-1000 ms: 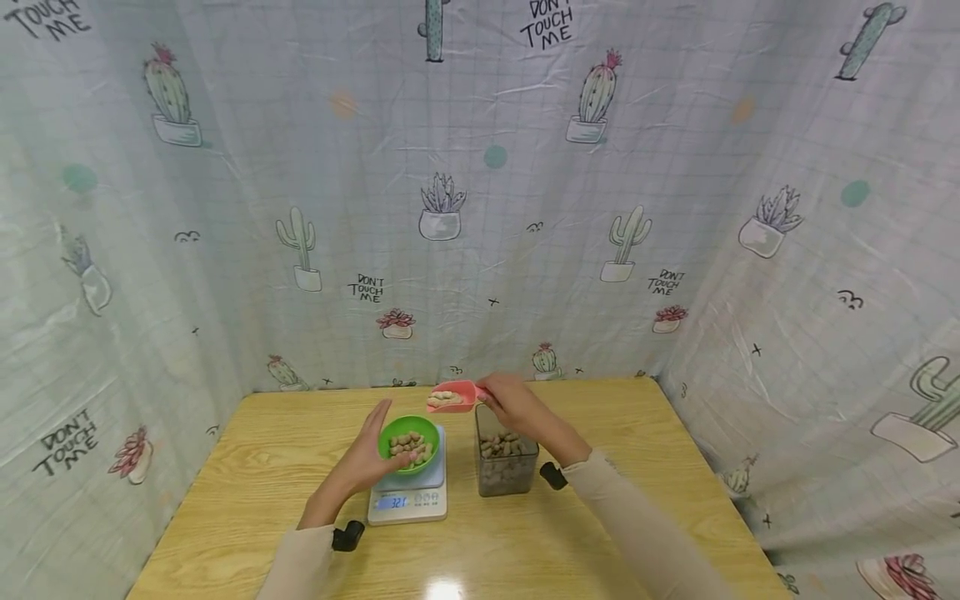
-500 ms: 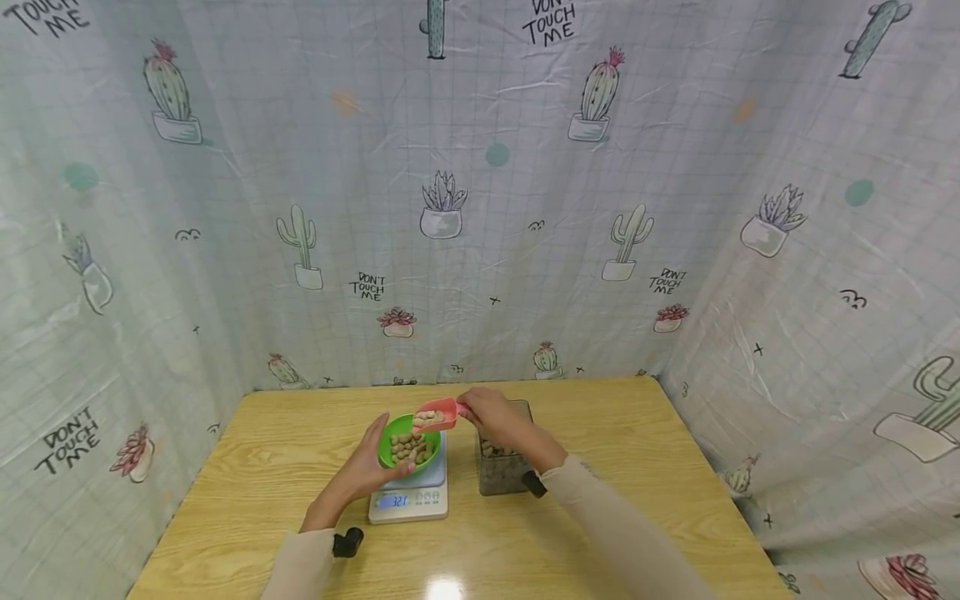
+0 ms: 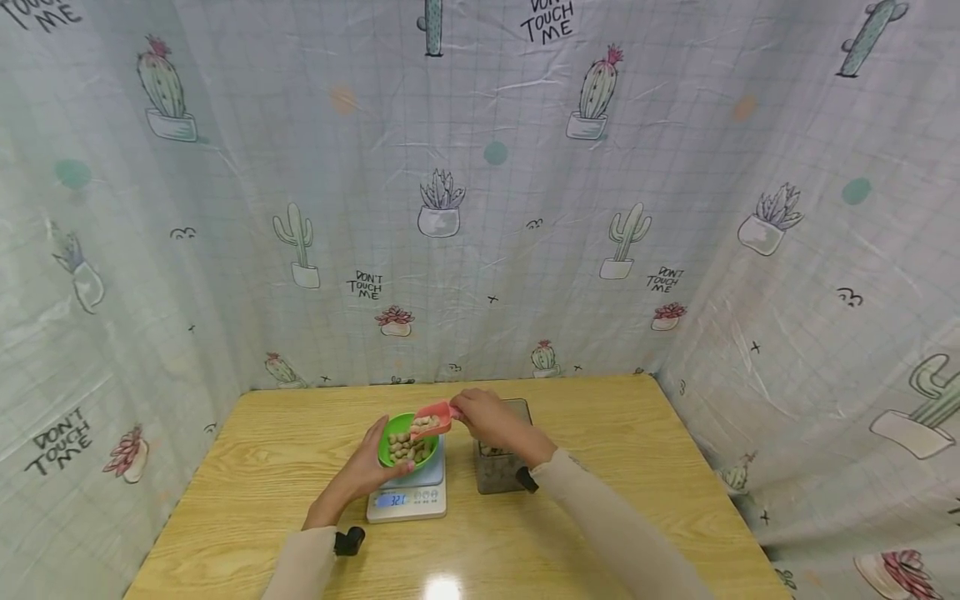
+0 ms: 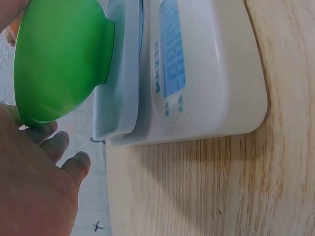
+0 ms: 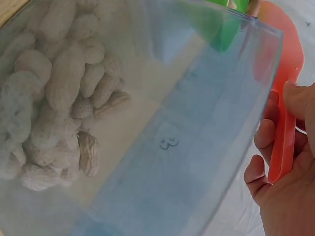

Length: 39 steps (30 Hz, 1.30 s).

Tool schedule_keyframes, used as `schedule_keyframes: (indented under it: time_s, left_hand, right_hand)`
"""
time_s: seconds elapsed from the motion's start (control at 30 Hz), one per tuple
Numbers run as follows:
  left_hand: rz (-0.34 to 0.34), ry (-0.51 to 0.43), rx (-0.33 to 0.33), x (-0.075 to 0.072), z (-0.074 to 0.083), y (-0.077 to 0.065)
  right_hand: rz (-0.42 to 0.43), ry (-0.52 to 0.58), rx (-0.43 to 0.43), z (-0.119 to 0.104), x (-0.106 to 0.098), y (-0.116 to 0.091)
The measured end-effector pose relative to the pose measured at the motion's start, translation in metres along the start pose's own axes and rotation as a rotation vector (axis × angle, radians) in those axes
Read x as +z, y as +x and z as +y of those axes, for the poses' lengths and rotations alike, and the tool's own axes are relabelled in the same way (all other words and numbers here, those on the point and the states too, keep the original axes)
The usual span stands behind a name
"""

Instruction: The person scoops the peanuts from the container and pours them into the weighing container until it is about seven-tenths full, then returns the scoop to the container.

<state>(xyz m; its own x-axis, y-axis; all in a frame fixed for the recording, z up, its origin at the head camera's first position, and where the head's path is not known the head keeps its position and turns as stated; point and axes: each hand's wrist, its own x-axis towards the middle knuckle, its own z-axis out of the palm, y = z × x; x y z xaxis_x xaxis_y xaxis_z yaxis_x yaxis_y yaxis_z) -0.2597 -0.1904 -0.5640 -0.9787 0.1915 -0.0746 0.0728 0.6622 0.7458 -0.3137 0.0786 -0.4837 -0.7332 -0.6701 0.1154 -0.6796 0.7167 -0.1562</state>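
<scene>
Status (est.): green bowl [image 4: 64, 64], seated on the scale [image 3: 433, 510] just R of the L hand [image 3: 365, 468], is part-filled w/ peanuts [image 3: 401, 448]. Done: scoop [image 3: 444, 411] loaded and posn'd over bowl's far R rim, L of the R hand [image 3: 487, 417]. Left: discharge of that load, apparently not yet tipped out; more stock remains in the clear container [image 3: 498, 473] below the R hand, on the counter [image 3: 585, 417].

Hands: L spreads thumb & fingers round bowl's side, holding it; R grips scoop handle, thumb on top, fingers wrapped under.

Diff. vs 1.0 s ago: R hand + scoop have shifted L, from the gap btwn bowl and container to over bowl; R hand now hides more of container. L hand & bowl approx. same. Vs 0.5 s ago: slight scoop shift only.
</scene>
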Motion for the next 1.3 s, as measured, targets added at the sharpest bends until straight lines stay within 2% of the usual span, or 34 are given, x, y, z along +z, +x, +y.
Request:
schedule_keyframes:
  time_s: [0.2,0.4,0.73,0.97,1.1,1.3]
  left_hand:
    - [-0.007,-0.002,-0.018,0.001,0.0,0.0]
    - [-0.013,-0.01,-0.013,0.001,0.001,0.002]
    - [-0.016,-0.001,-0.03,0.001,-0.001,0.001]
    - [-0.012,-0.009,-0.031,0.0,0.001,0.0]
    - [-0.014,0.0,-0.036,0.0,0.002,-0.001]
    - [-0.013,0.0,-0.036,-0.001,0.004,-0.001]
  right_hand:
    - [-0.06,-0.083,0.003,-0.009,0.0,0.008]
    - [-0.126,-0.225,-0.012,-0.017,-0.002,0.015]
    - [-0.123,-0.46,-0.135,-0.026,-0.018,0.025]
    - [-0.129,-0.508,-0.181,-0.03,-0.032,0.034]
    - [-0.146,-0.491,-0.184,-0.03,-0.04,0.035]
    - [-0.115,-0.499,-0.19,-0.028,-0.051,0.035]
